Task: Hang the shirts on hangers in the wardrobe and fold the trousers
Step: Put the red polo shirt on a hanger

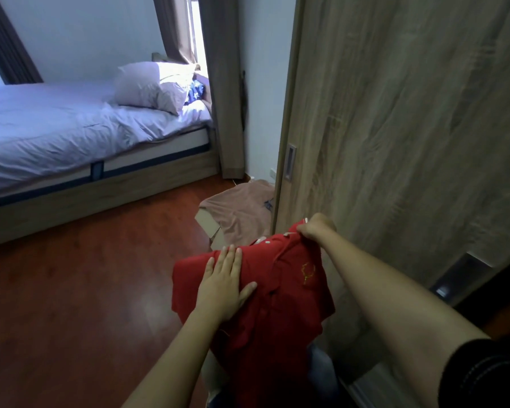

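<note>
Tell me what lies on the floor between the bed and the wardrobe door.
In the head view, a pink garment draped over a cardboard box sits there; otherwise bare wooden floor.

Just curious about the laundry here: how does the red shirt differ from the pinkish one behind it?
The red shirt is held up in the air, the right hand gripping its top and the left hand flat on it. The pinkish shirt is untouched, draped over a cardboard box on the floor. Both are unhung.

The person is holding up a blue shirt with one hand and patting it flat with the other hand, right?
Not quite. The head view shows the shirt is red, not blue. The rest is right: the right hand holds it up while the left hand lies flat on it.
</note>
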Motion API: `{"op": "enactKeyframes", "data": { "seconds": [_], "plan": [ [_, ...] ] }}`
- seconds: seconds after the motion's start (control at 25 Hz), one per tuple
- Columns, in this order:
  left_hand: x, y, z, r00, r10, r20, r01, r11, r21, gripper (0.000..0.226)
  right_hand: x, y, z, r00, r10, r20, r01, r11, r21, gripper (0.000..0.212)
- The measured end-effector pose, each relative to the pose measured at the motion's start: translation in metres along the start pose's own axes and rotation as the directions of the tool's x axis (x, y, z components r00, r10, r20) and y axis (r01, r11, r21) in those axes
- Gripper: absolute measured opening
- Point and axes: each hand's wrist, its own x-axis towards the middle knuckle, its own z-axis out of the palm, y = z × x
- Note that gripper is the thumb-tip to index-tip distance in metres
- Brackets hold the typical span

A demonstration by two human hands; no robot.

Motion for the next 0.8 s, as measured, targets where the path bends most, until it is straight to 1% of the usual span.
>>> {"op": "enactKeyframes", "data": {
  "seconds": [0.08, 0.12, 0.16, 0.2, 0.28, 0.32, 0.36, 0.4, 0.44, 0.48, 0.52, 0.56, 0.6, 0.64, 0.68, 0.72, 0.76, 0.8],
  "plan": [
    [0.001, 0.000, -0.001, 1.000, 0.018, 0.009, -0.018, 1.000, 0.014, 0.099, -0.001, 0.006, 0.001, 0.998, -0.036, -0.043, 0.037, 0.999, 0.024, 0.034],
    [0.001, 0.000, -0.001, 1.000, 0.024, 0.010, -0.024, 1.000, 0.008, 0.100, -0.003, 0.008, 0.000, 0.996, -0.056, -0.063, 0.062, 0.993, 0.098, 0.029],
    [0.001, -0.001, -0.001, 1.000, 0.021, 0.009, -0.021, 1.000, -0.007, 0.100, -0.005, 0.010, 0.000, 0.994, -0.056, -0.098, 0.077, 0.972, 0.222, 0.026],
    [0.001, -0.001, 0.000, 1.000, 0.020, 0.016, -0.020, 1.000, -0.015, 0.101, -0.008, 0.012, 0.000, 0.992, -0.014, -0.123, 0.060, 0.921, 0.385, 0.027],
    [0.000, -0.002, -0.005, 0.997, 0.017, 0.081, -0.017, 1.000, -0.004, 0.103, -0.017, 0.011, -0.005, 0.979, 0.123, -0.165, 0.019, 0.745, 0.667, 0.036],
    [0.001, -0.001, -0.012, 0.992, 0.003, 0.124, 0.000, 1.000, -0.026, 0.101, -0.022, 0.009, -0.009, 0.963, 0.170, -0.208, 0.046, 0.657, 0.753, 0.036],
    [0.002, 0.002, -0.024, 0.991, -0.029, 0.135, 0.041, 0.995, -0.094, 0.094, -0.031, 0.007, -0.015, 0.952, 0.168, -0.255, 0.114, 0.580, 0.806, 0.031],
    [0.006, 0.007, -0.041, 0.993, -0.080, 0.085, 0.096, 0.975, -0.202, 0.080, -0.043, 0.003, -0.023, 0.944, 0.116, -0.309, 0.206, 0.524, 0.826, 0.024],
    [0.012, 0.012, -0.061, 0.988, -0.150, -0.024, 0.133, 0.930, -0.343, 0.063, -0.055, 0.000, -0.032, 0.930, 0.038, -0.365, 0.301, 0.492, 0.817, 0.017],
    [0.019, 0.018, -0.083, 0.961, -0.220, -0.165, 0.116, 0.869, -0.481, 0.049, -0.068, -0.004, -0.041, 0.915, -0.048, -0.401, 0.376, 0.465, 0.802, 0.010],
    [0.027, 0.025, -0.104, 0.925, -0.248, -0.287, 0.039, 0.816, -0.577, 0.042, -0.080, -0.006, -0.051, 0.898, -0.124, -0.421, 0.430, 0.441, 0.788, 0.007],
    [0.035, 0.034, -0.127, 0.909, -0.201, -0.366, -0.083, 0.772, -0.630, 0.042, -0.092, -0.007, -0.061, 0.881, -0.178, -0.438, 0.471, 0.406, 0.783, 0.007],
    [0.041, 0.043, -0.149, 0.907, -0.101, -0.408, -0.211, 0.730, -0.650, 0.046, -0.103, -0.008, -0.072, 0.865, -0.206, -0.457, 0.501, 0.366, 0.784, 0.010],
    [0.045, 0.051, -0.169, 0.914, 0.023, -0.406, -0.310, 0.685, -0.659, 0.051, -0.113, -0.008, -0.083, 0.849, -0.224, -0.479, 0.528, 0.316, 0.788, 0.016],
    [0.047, 0.061, -0.186, 0.930, 0.151, -0.336, -0.350, 0.645, -0.679, 0.054, -0.122, -0.007, -0.093, 0.834, -0.229, -0.502, 0.550, 0.274, 0.789, 0.025],
    [0.046, 0.072, -0.202, 0.935, 0.269, -0.231, -0.351, 0.611, -0.710, 0.055, -0.130, -0.004, -0.104, 0.821, -0.223, -0.526, 0.569, 0.239, 0.787, 0.033],
    [0.045, 0.081, -0.210, 0.921, 0.365, -0.140, -0.345, 0.591, -0.729, 0.052, -0.139, -0.002, -0.115, 0.808, -0.218, -0.547, 0.585, 0.201, 0.786, 0.037],
    [0.044, 0.089, -0.214, 0.892, 0.443, -0.096, -0.365, 0.577, -0.731, 0.046, -0.147, 0.001, -0.127, 0.796, -0.207, -0.569, 0.603, 0.173, 0.779, 0.033]
  ]
}}
